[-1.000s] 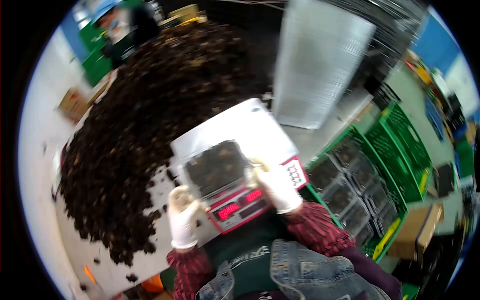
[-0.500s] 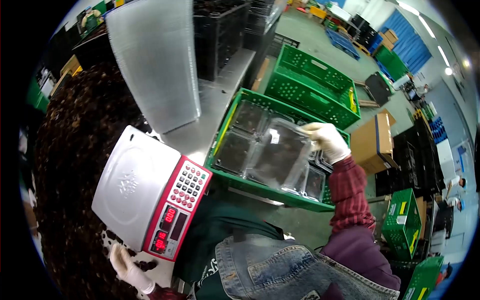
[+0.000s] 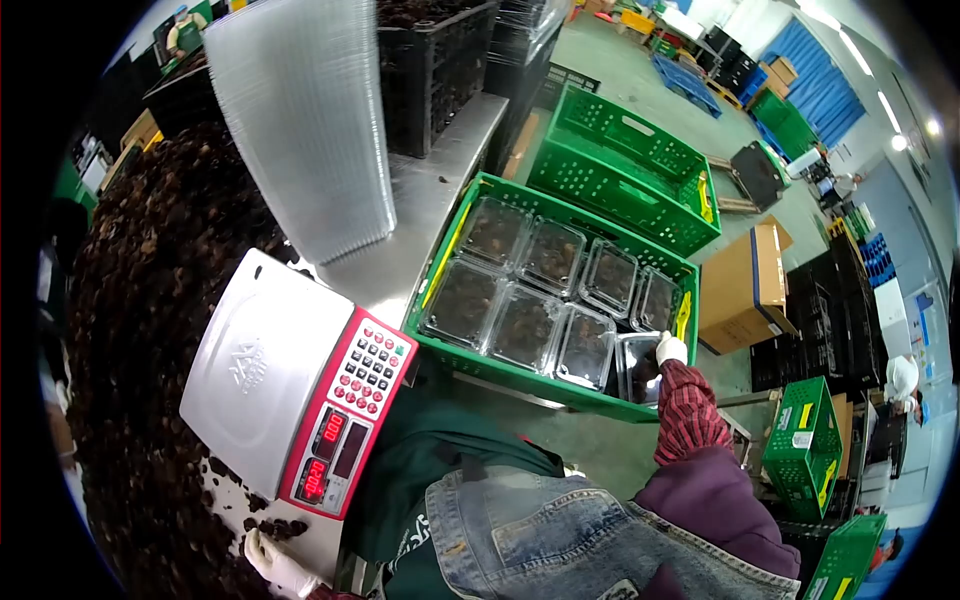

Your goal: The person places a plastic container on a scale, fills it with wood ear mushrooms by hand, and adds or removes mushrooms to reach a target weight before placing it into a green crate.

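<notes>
My right hand point(image 3: 672, 349), in a white glove, is closed on the edge of a clear plastic box point(image 3: 640, 372) in the near right corner of a green crate point(image 3: 545, 385). Several more lidded clear boxes point(image 3: 527, 325) with dark contents sit in two rows in that crate. Low on the left, my gloved left hand point(image 3: 277, 563) has its fingers stretched out beside a few small dark brown pieces point(image 3: 275, 527). A red and white digital scale point(image 3: 265, 370) lies just beyond it, with a bare pan and lit red digits.
A large heap of dark brown pieces point(image 3: 150, 350) covers the table's left side. A tall stack of clear plastic trays point(image 3: 305, 130) stands behind the scale, beside a black crate point(image 3: 430, 90). Another green crate point(image 3: 625, 180) and a cardboard box point(image 3: 745, 285) lie beyond the filled crate.
My right hand has moved a clear box from above the crate's middle down into its near right corner. The left hand has shifted slightly right and down, near the loose pieces.
</notes>
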Available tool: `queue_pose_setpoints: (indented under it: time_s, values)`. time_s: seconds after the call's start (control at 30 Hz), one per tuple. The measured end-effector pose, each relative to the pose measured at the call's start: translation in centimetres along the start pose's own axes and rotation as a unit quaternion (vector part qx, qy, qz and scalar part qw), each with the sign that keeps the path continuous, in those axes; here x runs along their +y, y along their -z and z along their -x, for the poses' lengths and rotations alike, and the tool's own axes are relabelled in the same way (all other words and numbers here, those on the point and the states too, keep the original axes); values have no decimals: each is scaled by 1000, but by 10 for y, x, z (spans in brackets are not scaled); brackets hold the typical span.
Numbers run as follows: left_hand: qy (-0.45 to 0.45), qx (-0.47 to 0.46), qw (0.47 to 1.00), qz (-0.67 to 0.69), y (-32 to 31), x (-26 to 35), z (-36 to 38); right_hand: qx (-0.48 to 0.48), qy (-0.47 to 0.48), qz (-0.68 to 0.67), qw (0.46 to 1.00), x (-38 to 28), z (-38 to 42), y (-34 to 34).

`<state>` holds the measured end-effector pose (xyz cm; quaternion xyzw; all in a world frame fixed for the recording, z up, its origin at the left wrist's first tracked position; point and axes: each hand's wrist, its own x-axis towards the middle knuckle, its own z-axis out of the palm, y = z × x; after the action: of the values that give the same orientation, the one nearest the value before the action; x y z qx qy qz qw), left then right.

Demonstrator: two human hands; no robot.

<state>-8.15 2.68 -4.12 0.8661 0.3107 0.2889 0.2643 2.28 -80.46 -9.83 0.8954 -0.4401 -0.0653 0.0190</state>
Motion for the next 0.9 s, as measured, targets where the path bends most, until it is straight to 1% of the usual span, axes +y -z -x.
queue_pose_setpoints:
  time_s: [0.03, 0.1, 0.17, 0.2, 0.23, 0.27, 0.3, 0.37, 0.4, 0.43, 0.47, 0.5, 0.53, 0.57, 0.6, 0.63, 0.67, 0.7, 0.73, 0.77, 0.8, 0.83, 0.87, 0.9]
  values:
    - [-3, -5, 1000, -6, 1, -2, 3, -9, -3, 30, 1000, 1, -9, -12]
    - [-11, -24, 998, -53, 3, -5, 12, -108, -60, 47, 991, 7, -19, -32]
    - [-38, -1, 997, -65, 1, 9, 18, -153, -39, 97, 983, 19, -41, -59]
    - [-36, 5, 998, -53, -1, 13, 18, -152, -39, 93, 983, 9, -38, -49]
    - [-35, 12, 998, -43, -1, 14, 18, -165, 6, 138, 977, 5, -39, -47]
    - [-64, -3, 995, -80, 0, 7, 18, -122, 15, 122, 985, -16, -25, -17]
    - [-77, 3, 993, -86, -1, 8, 17, -79, 26, 104, 991, -47, 0, 23]
    - [-69, 20, 995, -65, -2, 14, 17, -6, 170, 75, 983, -92, -22, 29]
    - [-69, 25, 996, -55, -2, 16, 17, 105, 294, 141, 939, -132, -27, 39]
    - [-67, 30, 996, -48, -1, 18, 17, 217, 411, 193, 864, -178, -27, 65]
    - [-76, 40, 994, -60, -1, 23, 16, 229, 472, 148, 838, -225, -20, 107]
    - [-85, 47, 993, -74, 0, 27, 15, 236, 515, 112, 816, -275, 33, 184]
    - [-82, 46, 993, -72, 1, 28, 15, 333, 507, 37, 794, -319, 71, 236]
    - [-81, 43, 993, -67, 2, 28, 14, 390, 540, -54, 744, -352, 69, 267]
    - [-81, 56, 993, -68, 2, 29, 14, 496, 542, -84, 673, -384, 93, 310]
    - [-83, 66, 992, -64, 2, 31, 13, 510, 627, -209, 550, -416, 77, 345]
    - [-80, 63, 993, -61, 3, 34, 12, 539, 660, -267, 450, -444, 129, 394]
    - [-78, 59, 994, -55, 4, 35, 11, 534, 616, -260, 518, -465, 135, 421]
    - [-73, 54, 994, -62, 5, 36, 9, 485, 607, -344, 527, -505, 108, 454]
    - [-58, 33, 996, -61, 6, 33, 7, 549, 547, -333, 537, -529, 123, 477]
    - [-56, 46, 996, -43, 7, 34, 1, 615, 596, -199, 477, -550, 91, 510]
    - [-56, 56, 997, -25, 8, 36, -8, 662, 600, -195, 405, -581, 77, 518]
    - [-48, 49, 997, -35, 11, 37, -21, 509, 629, -208, 550, -606, 61, 515]
    - [-65, 50, 996, -28, 11, 32, -40, 334, 630, -209, 670, -619, 64, 512]
